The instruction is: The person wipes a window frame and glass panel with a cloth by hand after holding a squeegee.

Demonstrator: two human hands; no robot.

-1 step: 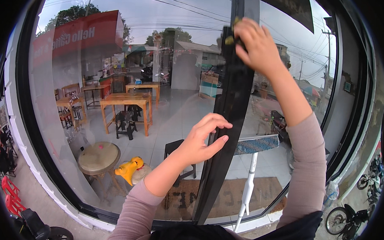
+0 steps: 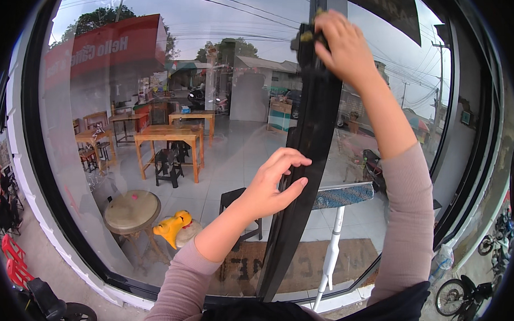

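Observation:
High on the black upright frame of the glass front, my right hand is closed round a crumpled dark cloth with yellow patches, pressed to the frame. The cloth is blurred and partly hidden by my fingers. Lower down, my left hand has its fingers bent and thumb apart, the fingertips resting at the same frame. Just right of the frame, a window washer with a blue sleeve on a white pole leans upright by the glass.
Behind the glass stand wooden tables, a black stool, a round stool and a yellow figure. A brown mat lies inside. Outside are red chairs at left and a motorcycle at right.
My right hand has slid a little upward along the frame with the cloth. The left hand has stayed almost where it was.

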